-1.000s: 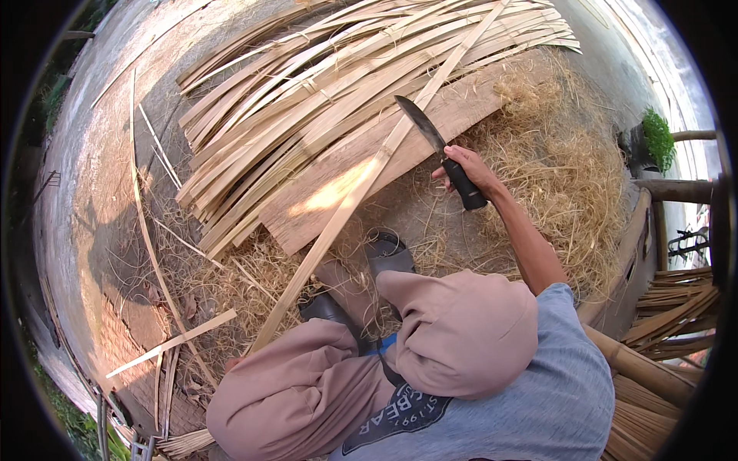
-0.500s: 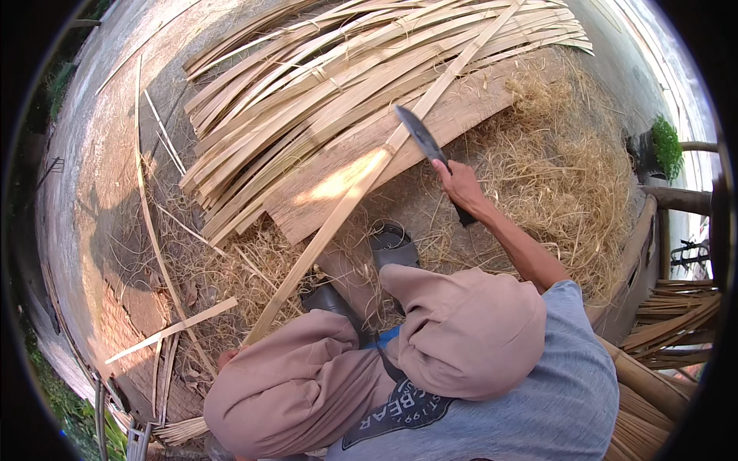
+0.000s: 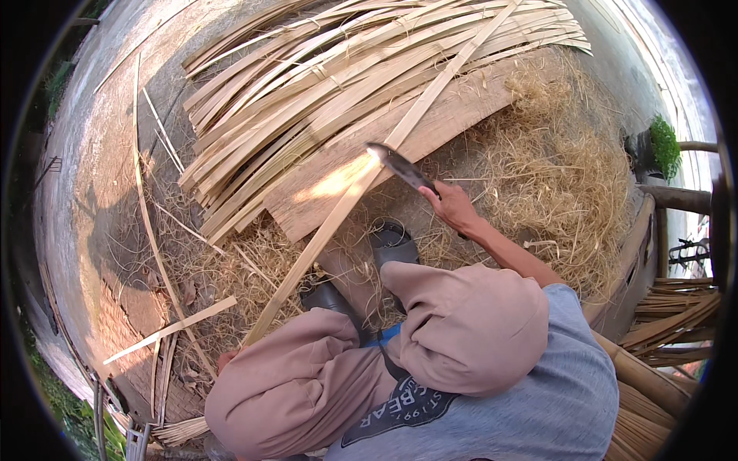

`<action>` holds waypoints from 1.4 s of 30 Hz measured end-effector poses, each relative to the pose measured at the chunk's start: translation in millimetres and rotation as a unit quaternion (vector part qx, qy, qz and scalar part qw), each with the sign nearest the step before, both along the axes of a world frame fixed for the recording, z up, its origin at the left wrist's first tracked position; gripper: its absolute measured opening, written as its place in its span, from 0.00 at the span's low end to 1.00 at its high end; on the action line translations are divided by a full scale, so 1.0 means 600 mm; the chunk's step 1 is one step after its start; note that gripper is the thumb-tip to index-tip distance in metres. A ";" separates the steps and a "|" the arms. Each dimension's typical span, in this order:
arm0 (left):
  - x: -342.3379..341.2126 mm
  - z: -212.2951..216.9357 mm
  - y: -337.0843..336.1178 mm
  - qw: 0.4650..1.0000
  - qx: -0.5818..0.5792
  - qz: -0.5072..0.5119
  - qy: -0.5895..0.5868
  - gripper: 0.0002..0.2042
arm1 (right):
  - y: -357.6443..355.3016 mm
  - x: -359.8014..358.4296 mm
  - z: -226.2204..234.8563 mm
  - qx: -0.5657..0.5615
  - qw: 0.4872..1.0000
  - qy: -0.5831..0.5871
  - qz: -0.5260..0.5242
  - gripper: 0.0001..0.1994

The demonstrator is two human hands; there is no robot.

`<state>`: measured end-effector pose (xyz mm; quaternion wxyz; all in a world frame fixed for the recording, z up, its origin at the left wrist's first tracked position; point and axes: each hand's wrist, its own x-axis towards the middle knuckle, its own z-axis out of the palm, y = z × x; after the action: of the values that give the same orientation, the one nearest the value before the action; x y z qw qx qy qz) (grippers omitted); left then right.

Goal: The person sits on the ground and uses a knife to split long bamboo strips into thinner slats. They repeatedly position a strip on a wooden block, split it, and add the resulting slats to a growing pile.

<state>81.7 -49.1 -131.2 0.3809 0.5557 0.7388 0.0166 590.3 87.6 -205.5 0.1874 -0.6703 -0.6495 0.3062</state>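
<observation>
My right hand [image 3: 455,207] is closed round the dark handle of a long knife [image 3: 400,167]. Its broad blade lies across a long, pale bamboo strip [image 3: 330,225], with the tip just past the strip's left edge. From beside my left knee the strip slants up over a wooden board [image 3: 315,198] and onto a pile of similar bamboo strips [image 3: 307,104]. Only a little of my left hand [image 3: 226,359] shows by that knee, at the strip's near end. Its fingers appear closed on the strip, though my trouser leg hides most of them.
Curly bamboo shavings [image 3: 553,161] cover the ground at the right and lie around my sandals [image 3: 393,244]. Loose strips [image 3: 173,330] lie at the left. A potted green plant [image 3: 663,146] and bundled strips [image 3: 669,323] stand along the right side.
My right hand has drawn the knife down and left along the strip, and the blade has turned flatter across it. The strip and my left hand have barely moved.
</observation>
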 end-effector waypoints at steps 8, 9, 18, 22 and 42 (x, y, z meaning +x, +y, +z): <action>0.010 -0.011 -0.005 1.000 -0.005 -0.004 -0.007 0.20 | 0.029 -0.023 0.035 -0.061 0.989 0.063 -0.116 0.30; 0.007 -0.013 -0.009 1.000 -0.008 -0.005 -0.007 0.20 | 0.015 -0.034 0.043 -0.067 0.998 0.013 -0.009 0.30; 0.024 -0.021 -0.008 1.000 0.003 -0.002 -0.016 0.20 | 0.057 0.031 0.021 0.229 0.970 -0.049 -0.065 0.23; 0.033 -0.024 0.011 1.000 0.014 -0.009 -0.022 0.20 | 0.063 0.053 0.041 0.078 0.984 -0.087 -0.136 0.26; 0.062 -0.030 0.064 0.998 0.039 -0.035 -0.039 0.21 | 0.131 0.177 0.030 -0.032 0.965 -0.211 -0.155 0.21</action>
<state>119.1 -10.9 -148.9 0.3879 0.5947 0.7021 0.0539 696.4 166.3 -187.4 0.0701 -0.8180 -0.5521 0.1455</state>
